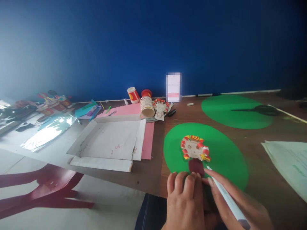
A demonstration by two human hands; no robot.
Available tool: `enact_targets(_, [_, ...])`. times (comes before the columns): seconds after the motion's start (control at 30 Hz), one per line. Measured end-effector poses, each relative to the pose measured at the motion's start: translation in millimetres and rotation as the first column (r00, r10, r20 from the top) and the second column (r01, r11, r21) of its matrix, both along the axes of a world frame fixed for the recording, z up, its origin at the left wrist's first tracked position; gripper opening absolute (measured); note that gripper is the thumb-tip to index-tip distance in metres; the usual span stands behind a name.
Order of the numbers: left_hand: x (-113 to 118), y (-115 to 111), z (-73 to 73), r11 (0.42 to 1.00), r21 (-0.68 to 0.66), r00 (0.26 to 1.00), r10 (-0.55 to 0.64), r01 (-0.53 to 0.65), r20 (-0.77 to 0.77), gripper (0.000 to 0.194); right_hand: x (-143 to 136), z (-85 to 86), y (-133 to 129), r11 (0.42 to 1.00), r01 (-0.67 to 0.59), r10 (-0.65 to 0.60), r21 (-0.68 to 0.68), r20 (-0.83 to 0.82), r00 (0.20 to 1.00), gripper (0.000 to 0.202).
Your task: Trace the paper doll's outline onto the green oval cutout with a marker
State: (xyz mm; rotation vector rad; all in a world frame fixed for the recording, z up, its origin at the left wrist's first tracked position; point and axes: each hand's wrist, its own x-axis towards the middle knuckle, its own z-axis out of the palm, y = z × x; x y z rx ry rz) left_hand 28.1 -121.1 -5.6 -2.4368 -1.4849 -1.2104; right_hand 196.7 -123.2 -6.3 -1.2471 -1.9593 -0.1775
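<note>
The paper doll (pixel 195 151) lies on the near green paper disc (pixel 223 153), at the table's (pixel 261 179) front edge. The left hand (pixel 185 199) presses flat, fingers curled, on the doll's dark red body. The right hand (pixel 236 199) grips a white pen (pixel 227 198), tip just beside the doll. Scissors (pixel 260 110) lie on the far green disc (pixel 236 111).

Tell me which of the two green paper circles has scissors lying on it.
The far green circle at the right carries the scissors; the near green circle holds a paper doll.
</note>
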Motion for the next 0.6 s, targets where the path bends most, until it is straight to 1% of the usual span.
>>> enact_targets(0.07, [-0.3, 0.0, -0.7, 1.000, -0.002, 1.000, -0.001, 0.001, -0.002, 0.049, 0.1, 0.2, -0.4, 0.999, 0.018, -0.019, -0.034, -0.034, 0.999, 0.031])
enact_targets(0.23, [-0.1, 0.0, -1.2, 1.000, 0.001, 1.000, -0.003, 0.003, -0.001, 0.050, 1.0, 0.8, -0.1, 1.000, -0.001, 0.001, -0.006, 0.004, 1.000, 0.030])
enact_targets(0.33, [0.2, 0.7, -0.6, 1.000, 0.006, 1.000, -0.005, 0.005, 0.016, 0.050, 1.8, -3.2, -0.4, 1.000, 0.024, -0.024, -0.021, -0.022, 0.999, 0.033])
enact_targets(0.47, [-0.2, 1.0, -1.3, 1.000, -0.002, 1.000, -0.020, 0.020, 0.006, 0.051, 2.2, -8.5, -1.6, 1.000, 0.014, -0.014, -0.010, -0.026, 1.000, 0.033])
enact_targets(0.6, [-0.2, 0.0, -3.3, 1.000, -0.007, 1.000, -0.014, 0.014, 0.004, 0.050, 1.9, -5.9, -1.2, 0.999, 0.027, -0.029, -0.037, -0.063, 0.998, 0.030])
